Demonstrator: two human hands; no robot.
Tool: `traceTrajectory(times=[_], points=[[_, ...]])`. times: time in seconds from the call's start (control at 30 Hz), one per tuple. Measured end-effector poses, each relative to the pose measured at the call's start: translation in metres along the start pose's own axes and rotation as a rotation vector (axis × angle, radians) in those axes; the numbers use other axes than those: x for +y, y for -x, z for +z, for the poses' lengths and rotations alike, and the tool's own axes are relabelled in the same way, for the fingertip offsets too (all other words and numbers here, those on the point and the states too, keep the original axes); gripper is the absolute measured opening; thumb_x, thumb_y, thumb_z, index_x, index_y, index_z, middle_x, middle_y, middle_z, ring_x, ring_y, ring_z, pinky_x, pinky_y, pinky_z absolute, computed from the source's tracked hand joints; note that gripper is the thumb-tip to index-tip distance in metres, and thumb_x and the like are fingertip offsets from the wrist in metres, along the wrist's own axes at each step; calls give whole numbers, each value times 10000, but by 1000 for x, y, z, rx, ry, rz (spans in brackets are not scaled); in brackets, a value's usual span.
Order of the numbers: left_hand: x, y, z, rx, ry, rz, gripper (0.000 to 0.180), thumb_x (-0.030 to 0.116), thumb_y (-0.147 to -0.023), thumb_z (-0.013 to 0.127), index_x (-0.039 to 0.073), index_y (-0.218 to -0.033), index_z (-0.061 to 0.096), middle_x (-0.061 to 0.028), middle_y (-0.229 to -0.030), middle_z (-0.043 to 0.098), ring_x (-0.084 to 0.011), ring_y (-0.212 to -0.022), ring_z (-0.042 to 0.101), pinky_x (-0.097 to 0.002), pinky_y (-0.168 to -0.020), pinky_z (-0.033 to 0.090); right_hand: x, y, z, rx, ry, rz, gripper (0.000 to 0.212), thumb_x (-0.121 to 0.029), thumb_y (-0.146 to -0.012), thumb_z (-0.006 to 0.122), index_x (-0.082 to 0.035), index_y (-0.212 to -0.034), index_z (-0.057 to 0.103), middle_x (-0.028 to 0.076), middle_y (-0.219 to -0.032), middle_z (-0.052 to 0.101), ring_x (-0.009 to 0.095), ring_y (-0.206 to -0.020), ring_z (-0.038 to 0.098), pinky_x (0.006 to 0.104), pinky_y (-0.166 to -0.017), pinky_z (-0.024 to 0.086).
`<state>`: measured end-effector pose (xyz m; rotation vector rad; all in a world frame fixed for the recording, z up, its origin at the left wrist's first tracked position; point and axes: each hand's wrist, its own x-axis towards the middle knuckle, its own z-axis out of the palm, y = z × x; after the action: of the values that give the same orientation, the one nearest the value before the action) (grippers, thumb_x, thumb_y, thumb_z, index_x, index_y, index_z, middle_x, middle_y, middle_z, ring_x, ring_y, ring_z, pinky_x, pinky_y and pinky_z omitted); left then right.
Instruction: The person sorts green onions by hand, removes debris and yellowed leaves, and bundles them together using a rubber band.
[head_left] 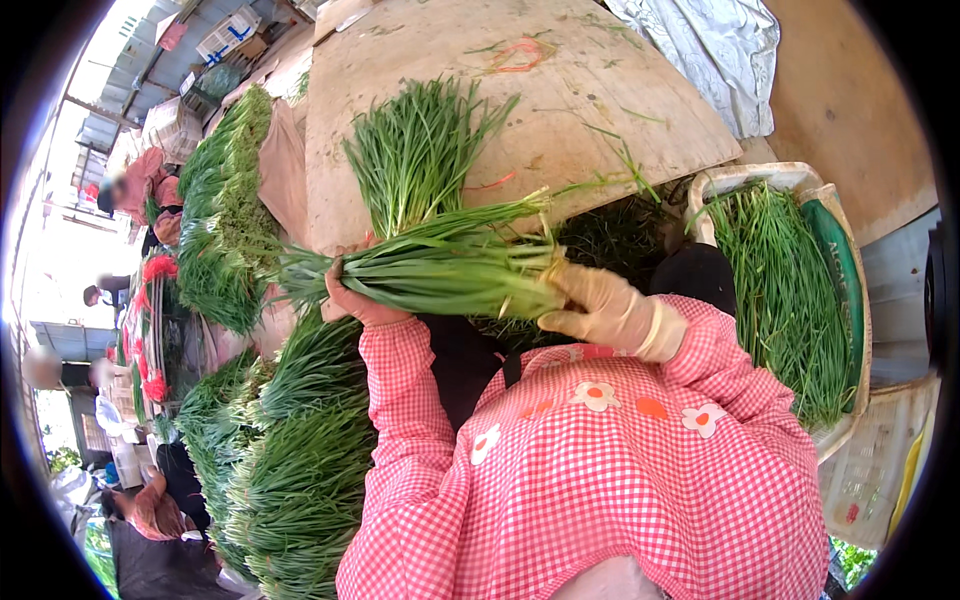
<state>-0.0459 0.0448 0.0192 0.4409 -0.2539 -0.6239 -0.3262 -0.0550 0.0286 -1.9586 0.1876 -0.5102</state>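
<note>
A bunch of long, flat green chives [440, 272] lies crosswise in front of me, its leaves pointing left and its pale stem ends to the right. My left hand [362, 300] is closed around the leafy part. At the stem end my right hand [612, 308], in a pale glove, grips with the thumb on the near side; some of its fingers are hidden. Just beyond, another bunch of chives [425, 150] rests on the wooden board [590, 120], its lower end covered by the held bunch.
Stacked chives [300, 470] rise close on my left, with more greens [225, 210] farther off. At my right stands a white crate [708, 185] of loose chives. Red ties [522, 55] and scraps lie on the board. Other people [150, 185] are at the far left.
</note>
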Motion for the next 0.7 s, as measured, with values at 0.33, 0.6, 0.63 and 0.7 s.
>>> traceTrajectory(times=[0.33, 0.6, 0.63, 0.7], points=[[10, -15, -24, -200, 374, -108, 146, 189, -710, 543, 113, -824, 491, 3, -766, 509, -179, -769, 484, -388, -881, 372, -19, 23, -46, -62, -391, 264, 157, -175, -873, 549, -23, -868, 590, 19, -713, 560, 76, -611, 499, 212, -548, 407], [-6, -9, 15, -301, 378, -143, 121, 108, -709, 529, 97, -794, 443, 7, -699, 422, -125, -689, 403, -279, -748, 373, 32, -22, -20, 10, 220, 186, 348, -308, -886, 529, 24, -981, 580, 168, -837, 611, 292, -817, 587, 348, -742, 457], [-7, -8, 20, -306, 346, -137, 123, 105, -715, 527, 95, -805, 444, 6, -700, 422, -125, -689, 405, -282, -749, 376, 42, -31, -6, -8, 220, 177, 348, -304, -882, 537, 25, -986, 580, 154, -834, 614, 269, -802, 588, 344, -736, 457], [-12, -2, 25, -304, 291, -127, 127, 101, -727, 524, 91, -826, 446, 5, -701, 424, -126, -687, 410, -287, -751, 381, 30, -49, 10, -7, -280, 376, 259, -226, -892, 544, 16, -980, 575, 30, -874, 602, 130, -795, 552, 258, -757, 442]])
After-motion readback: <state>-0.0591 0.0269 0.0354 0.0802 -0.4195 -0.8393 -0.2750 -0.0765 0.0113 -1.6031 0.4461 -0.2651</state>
